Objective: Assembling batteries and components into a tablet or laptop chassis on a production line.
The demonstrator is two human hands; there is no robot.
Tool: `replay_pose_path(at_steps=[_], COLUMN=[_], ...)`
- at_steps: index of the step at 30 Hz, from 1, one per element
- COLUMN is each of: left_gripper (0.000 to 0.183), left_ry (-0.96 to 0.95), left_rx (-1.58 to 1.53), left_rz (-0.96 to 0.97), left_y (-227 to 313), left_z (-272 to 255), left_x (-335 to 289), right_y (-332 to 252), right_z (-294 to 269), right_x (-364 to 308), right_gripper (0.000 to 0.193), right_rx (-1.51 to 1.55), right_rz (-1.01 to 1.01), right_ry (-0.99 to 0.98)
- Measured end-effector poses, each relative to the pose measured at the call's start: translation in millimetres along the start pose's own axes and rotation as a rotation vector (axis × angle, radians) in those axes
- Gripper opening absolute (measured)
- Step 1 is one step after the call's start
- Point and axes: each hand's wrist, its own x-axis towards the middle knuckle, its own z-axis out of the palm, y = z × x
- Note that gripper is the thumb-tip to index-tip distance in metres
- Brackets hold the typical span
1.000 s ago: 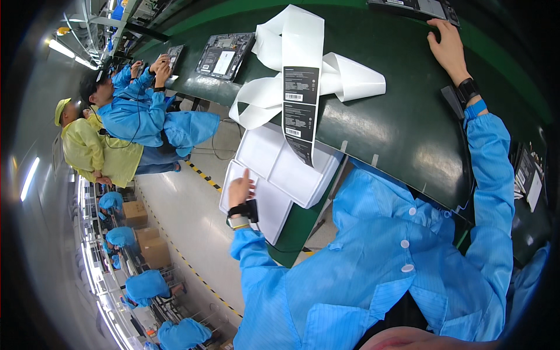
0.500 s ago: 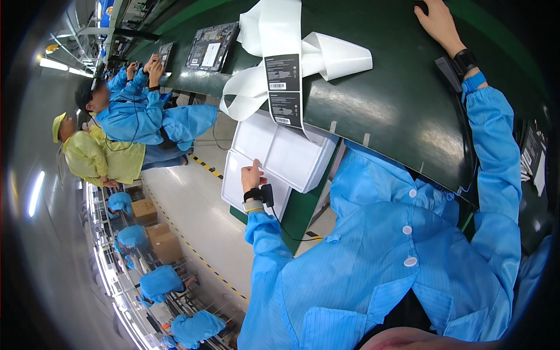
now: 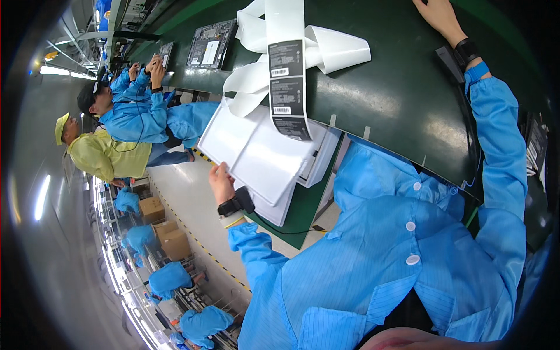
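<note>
My left hand [image 3: 220,182] grips the edge of a flat white tray [image 3: 262,157] that lies on top of a stack of similar white trays at the rim of the green belt [image 3: 396,87]. A black wrist strap [image 3: 236,204] sits on that wrist. A long strip of black printed labels [image 3: 286,81] on looping white backing ribbon [image 3: 332,49] hangs over the trays. My right hand [image 3: 437,17] reaches far across the belt, its fingers cut off by the picture's top edge. Both arms wear blue sleeves.
A dark open device [image 3: 211,42] lies further along the belt. A person in blue [image 3: 134,116] and one in a yellow jacket and cap [image 3: 99,154] work beside the line. Cardboard boxes [image 3: 153,209] stand on the floor; more blue-clad workers sit beyond.
My left hand has slid along the tray stack and now holds the top tray's edge. My right hand has reached further out; the dark device it touched has left the view.
</note>
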Motion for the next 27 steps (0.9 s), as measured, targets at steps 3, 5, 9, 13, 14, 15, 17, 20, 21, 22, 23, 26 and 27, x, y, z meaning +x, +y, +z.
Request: replay_pose_path(at_steps=[3,5,9,13,14,15,17,20,21,22,23,26,27], left_gripper=[0.035,0.033,0.028,0.035,0.039,0.039,0.044,0.04,0.033,0.033,0.029,0.026,0.026], left_ry=[0.015,0.068,0.325,0.393,0.426,0.419,0.434,0.53,0.544,0.551,0.404,0.353,0.524], left_rx=[-0.19,0.129,0.101,0.357,0.405,0.401,0.628,0.474,0.662,0.665,0.98,1.052,0.827], left_rz=[-0.007,-0.068,-0.246,-0.395,-0.445,-0.45,-0.396,-0.347,-0.273,-0.269,-0.324,-0.498,-0.592], left_y=[-22.4,-56.7,-144.3,-216.5,-235.6,-244.8,-253.8,-254.2,-251.6,-243.8,-232.9,-221.5,-214.6], left_z=[-48.4,-111.8,-194.8,-178.5,-164.0,-153.1,-137.5,-122.1,-122.2,-124.7,-129.4,-81.4,-80.4], left_x=[-3.5,-1.8,-25.1,-24.9,-27.1,-25.6,-19.8,-6.7,-1.5,4.8,10.4,11.7,10.7], right_y=[4.6,6.3,7.1,7.7,4.3,3.5,3.7,6.2,6.0,7.1,8.2,3.2,4.9], right_z=[1.7,-2.8,12.2,5.0,4.5,3.7,3.8,2.1,2.8,1.3,0.7,1.1,1.1], right_x=[1.1,1.4,3.7,0.4,1.1,1.6,1.1,0.1,-0.5,1.0,1.7,0.5,0.6], right_gripper=[0.022,0.022,0.022,0.023,0.023,0.023,0.023,0.023,0.023,0.023,0.023,0.023,0.023], right_rx=[-0.01,-0.015,0.014,0.004,-0.008,-0.016,-0.016,0.004,0.011,0.013,0.017,-0.021,-0.018], right_rz=[-0.024,-0.024,-0.022,-0.005,-0.015,-0.019,-0.026,-0.042,-0.04,-0.043,-0.045,-0.056,-0.048], right_ry=[0.022,0.024,0.026,0.027,0.017,0.015,0.026,0.032,0.029,0.032,0.034,0.005,0.009])
